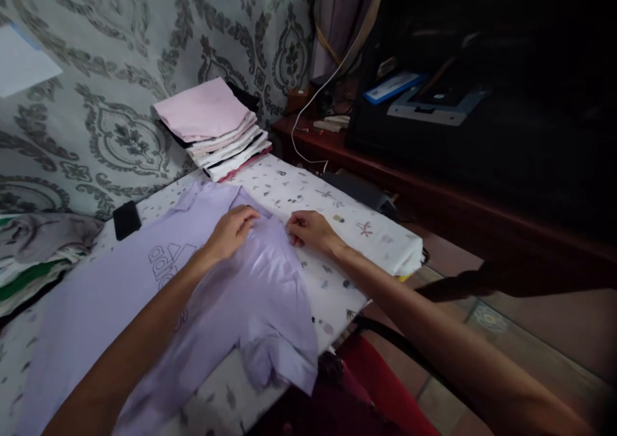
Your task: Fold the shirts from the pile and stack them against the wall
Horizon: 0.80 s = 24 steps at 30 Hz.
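Well to the left of the left hand, a heap of clothes in grey, white and green is seen at the edge of view. Nearer to that hand, but still apart from it, a black phone is laid flat on the white patterned cover. The lilac shirt is spread from the left foreground to beneath the left hand and up to the right hand, its outlined lettering partly hidden by the left forearm. Beyond the left hand, a stack of folded clothes is topped by a pink piece. The left hand is placed over the shirt near the collar, its fingers bent; whether cloth is gripped cannot be told. The right hand is held just beside it, with fingers curled narrowly at the shirt's edge; whether fabric is pinched there cannot be told. Beyond the right hand, a white cable is hung over a dark red ledge. Farther right, a blue-and-white object can be made out against a dark surface.
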Motion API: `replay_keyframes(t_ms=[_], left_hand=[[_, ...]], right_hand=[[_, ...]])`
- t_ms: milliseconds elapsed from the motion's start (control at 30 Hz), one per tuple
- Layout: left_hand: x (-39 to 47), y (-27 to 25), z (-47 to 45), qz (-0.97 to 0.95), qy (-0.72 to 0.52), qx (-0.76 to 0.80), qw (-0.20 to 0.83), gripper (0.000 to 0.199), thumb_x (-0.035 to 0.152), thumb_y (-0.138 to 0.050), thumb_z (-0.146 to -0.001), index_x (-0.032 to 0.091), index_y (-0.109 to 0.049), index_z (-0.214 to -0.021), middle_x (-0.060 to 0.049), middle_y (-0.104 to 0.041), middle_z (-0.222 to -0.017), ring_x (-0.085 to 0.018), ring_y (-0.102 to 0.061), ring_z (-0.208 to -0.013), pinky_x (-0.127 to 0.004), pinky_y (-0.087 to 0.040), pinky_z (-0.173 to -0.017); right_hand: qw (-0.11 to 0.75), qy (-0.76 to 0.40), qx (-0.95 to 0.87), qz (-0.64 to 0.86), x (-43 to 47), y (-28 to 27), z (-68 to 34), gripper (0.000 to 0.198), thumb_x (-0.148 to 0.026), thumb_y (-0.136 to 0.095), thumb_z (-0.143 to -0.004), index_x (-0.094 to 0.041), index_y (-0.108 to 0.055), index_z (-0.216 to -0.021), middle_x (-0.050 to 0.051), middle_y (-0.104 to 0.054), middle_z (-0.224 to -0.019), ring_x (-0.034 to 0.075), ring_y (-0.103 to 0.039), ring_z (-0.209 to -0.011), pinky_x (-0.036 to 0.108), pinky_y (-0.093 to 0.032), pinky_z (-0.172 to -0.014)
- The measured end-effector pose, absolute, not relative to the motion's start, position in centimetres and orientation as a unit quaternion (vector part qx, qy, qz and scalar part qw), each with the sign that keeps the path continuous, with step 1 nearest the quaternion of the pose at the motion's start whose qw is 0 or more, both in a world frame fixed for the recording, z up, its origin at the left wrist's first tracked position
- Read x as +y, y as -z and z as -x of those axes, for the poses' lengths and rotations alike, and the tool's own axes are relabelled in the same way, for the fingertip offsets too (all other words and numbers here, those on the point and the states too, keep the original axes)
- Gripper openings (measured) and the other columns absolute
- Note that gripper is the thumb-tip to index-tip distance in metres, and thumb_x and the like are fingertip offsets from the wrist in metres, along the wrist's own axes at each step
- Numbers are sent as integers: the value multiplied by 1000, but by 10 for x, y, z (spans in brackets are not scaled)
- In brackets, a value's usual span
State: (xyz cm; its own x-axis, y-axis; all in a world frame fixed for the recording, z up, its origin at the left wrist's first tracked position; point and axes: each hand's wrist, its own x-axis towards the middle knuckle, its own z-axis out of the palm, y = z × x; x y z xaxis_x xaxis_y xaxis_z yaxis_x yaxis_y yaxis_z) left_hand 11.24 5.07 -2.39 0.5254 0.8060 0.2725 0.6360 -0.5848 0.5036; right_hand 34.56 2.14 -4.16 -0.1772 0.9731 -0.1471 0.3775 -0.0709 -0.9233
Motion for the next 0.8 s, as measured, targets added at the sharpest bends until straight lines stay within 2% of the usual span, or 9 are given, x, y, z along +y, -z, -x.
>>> replay_keyframes(t_ms=[67,167,300,467,567,633,700,800], left_hand=[[20,25,-121,-884,-202,386,168,25,13,-42,-92,21,-65,-99,-5,-66,-100,-20,-61,-99,-34,-48,-92],[-2,32,-129,-905,-166,357,162,28,12,-42,-93,21,-64,-110,-7,-66,-113,-21,-60,-110,-37,-48,-99],[-1,49,-129,-917,-153,343,136,29,26,-47,-99,22,-58,-126,-11,-58,-137,-24,-53,-128,-45,-41,-110],[-13,51,-126,-913,-146,360,127,33,27,-43,-100,21,-53,-131,-11,-52,-145,-24,-47,-135,-45,-38,-113],[-44,31,-125,-908,-149,372,120,26,23,-39,-101,18,-58,-118,-11,-60,-130,-23,-55,-121,-42,-44,-105],[-75,15,-122,-914,-135,360,127,23,26,-38,-102,18,-60,-102,-8,-65,-107,-20,-60,-101,-38,-48,-93],[-110,3,-118,-924,-114,337,139,24,36,-43,-101,19,-58,-93,-4,-64,-93,-18,-58,-88,-35,-47,-83],[-156,1,-110,-934,-73,331,117,29,49,-53,-96,20,-56,-99,-4,-63,-96,-20,-56,-89,-36,-45,-80]], right_hand=[[320,-399,-658,552,2,43,-349,12,-9,-56,-81,-16,-64,-85,3,-69,-74,14,-64,-64,25,-51,-65],[303,-282,-728,546,-43,45,-355,25,-17,-58,-85,-17,-66,-109,9,-67,-102,16,-65,-77,30,-53,-75],[287,-207,-795,493,-113,46,-358,34,-29,-57,-92,-18,-60,-125,14,-61,-112,25,-62,-97,42,-55,-85],[230,-196,-909,288,-167,40,-355,53,-47,-62,-92,-17,-54,-135,18,-56,-136,32,-50,-127,52,-46,-103],[218,-188,-923,256,-176,40,-352,43,-31,-55,-98,-16,-52,-138,17,-59,-136,30,-50,-130,52,-44,-107],[241,-193,-913,266,-175,43,-351,37,-16,-46,-99,-17,-53,-136,15,-64,-128,26,-56,-123,47,-49,-102],[276,-202,-901,269,-172,45,-351,38,-9,-42,-98,-17,-54,-133,13,-69,-116,22,-62,-112,40,-54,-94],[319,-201,-889,261,-169,46,-352,34,-7,-42,-96,-17,-59,-124,10,-71,-101,20,-65,-97,36,-55,-85]])
